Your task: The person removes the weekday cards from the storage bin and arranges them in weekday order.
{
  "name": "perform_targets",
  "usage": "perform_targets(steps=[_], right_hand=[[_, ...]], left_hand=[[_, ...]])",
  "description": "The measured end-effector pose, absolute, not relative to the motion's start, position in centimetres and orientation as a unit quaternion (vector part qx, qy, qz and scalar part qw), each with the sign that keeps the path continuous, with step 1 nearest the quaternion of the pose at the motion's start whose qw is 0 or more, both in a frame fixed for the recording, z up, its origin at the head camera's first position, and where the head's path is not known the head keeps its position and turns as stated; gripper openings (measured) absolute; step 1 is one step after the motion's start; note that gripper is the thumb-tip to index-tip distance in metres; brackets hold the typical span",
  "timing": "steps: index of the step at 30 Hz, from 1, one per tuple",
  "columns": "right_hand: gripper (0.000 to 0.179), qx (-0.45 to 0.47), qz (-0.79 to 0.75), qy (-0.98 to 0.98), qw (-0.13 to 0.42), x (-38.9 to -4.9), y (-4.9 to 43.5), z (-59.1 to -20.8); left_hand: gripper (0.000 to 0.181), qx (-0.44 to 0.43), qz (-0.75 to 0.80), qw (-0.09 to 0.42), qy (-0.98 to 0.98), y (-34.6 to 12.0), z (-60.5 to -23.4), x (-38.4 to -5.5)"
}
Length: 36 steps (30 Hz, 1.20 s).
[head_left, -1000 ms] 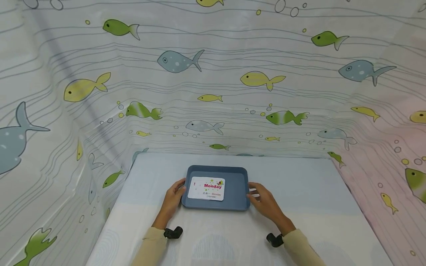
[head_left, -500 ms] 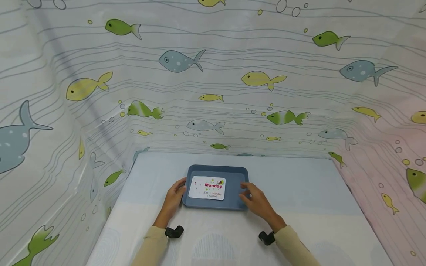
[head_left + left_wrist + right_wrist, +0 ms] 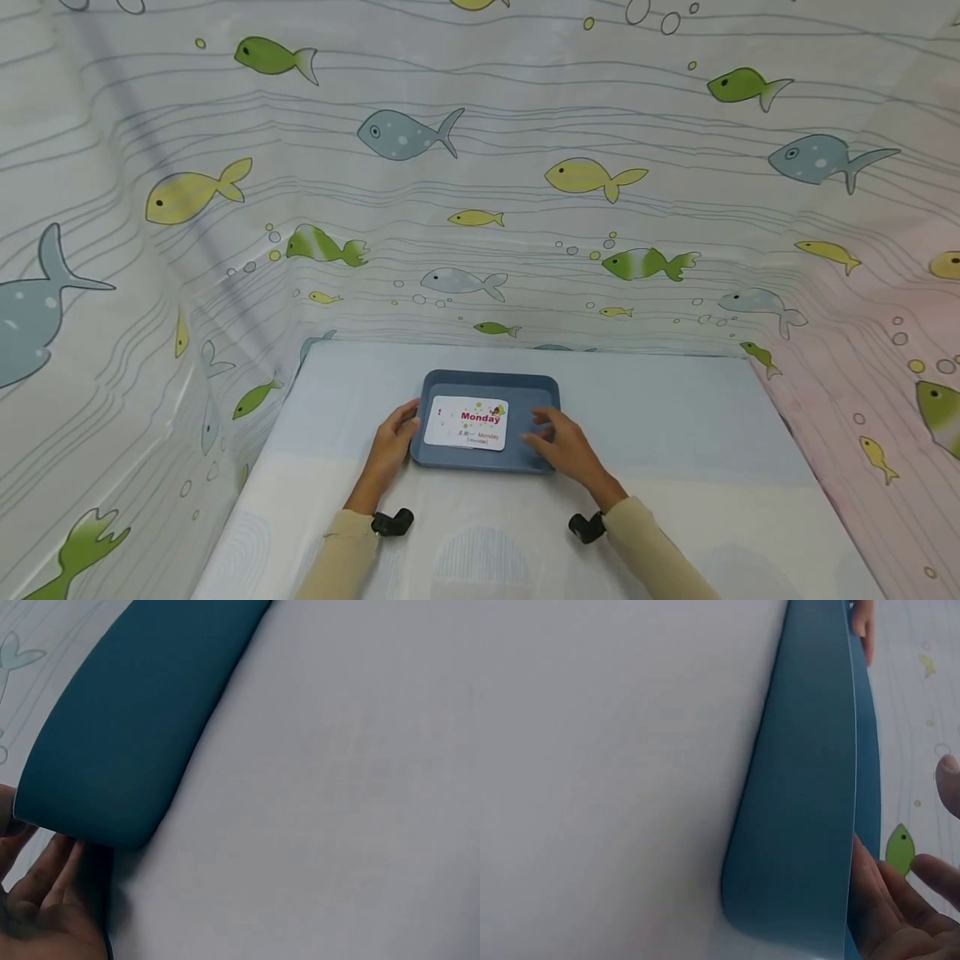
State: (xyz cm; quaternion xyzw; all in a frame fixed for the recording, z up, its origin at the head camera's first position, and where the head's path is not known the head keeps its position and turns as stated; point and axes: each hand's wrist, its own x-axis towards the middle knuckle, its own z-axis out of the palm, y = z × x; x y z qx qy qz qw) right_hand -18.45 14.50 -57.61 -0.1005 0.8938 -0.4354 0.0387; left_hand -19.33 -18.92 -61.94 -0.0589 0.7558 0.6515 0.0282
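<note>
A blue-grey rectangular tray (image 3: 521, 396) lies on the table. Several white cards (image 3: 467, 423) rest overlapped in its left half, the top one printed "Monday" in pink. At the tray's left end, my left hand (image 3: 390, 447) grips the wall; the left wrist view has the thumb and fingers (image 3: 46, 881) on either side of the tray corner. My right hand (image 3: 567, 447) is over the tray's right part, its fingers loosely bent and holding nothing. In the right wrist view its thumb (image 3: 951, 784) stands apart from the fingers, beyond the tray wall (image 3: 802, 817).
A pale blue and white cloth (image 3: 660, 408) covers the table. Behind and to both sides hang white sheets (image 3: 517, 125) printed with fish and wavy lines. Each wrist carries a small black camera (image 3: 393, 522).
My right hand has let go of the tray's right edge and moved left over the tray, towards the cards. The left hand, tray and cards stay in place.
</note>
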Motion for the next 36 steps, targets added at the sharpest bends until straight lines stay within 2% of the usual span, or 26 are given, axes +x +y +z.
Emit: perform_targets(steps=[15,20,30,36], right_hand=[[0.068,-0.015,-0.489,0.862,0.129,-19.6,11.7,-58.0],[0.069,0.003,-0.485,0.864,0.137,-19.8,11.2,-57.6],[0.058,0.040,-0.463,0.876,0.127,-21.0,9.8,-58.1],[0.061,0.059,-0.441,0.887,0.119,-21.6,8.9,-58.6]], left_hand=[[0.043,-0.063,0.655,0.032,0.752,-19.0,-62.0,-19.5],[0.043,-0.067,0.656,0.034,0.751,-19.0,-62.0,-19.4],[0.044,-0.059,0.658,0.046,0.749,-19.1,-61.7,-19.4],[0.045,-0.058,0.656,0.056,0.751,-19.1,-61.2,-19.2]])
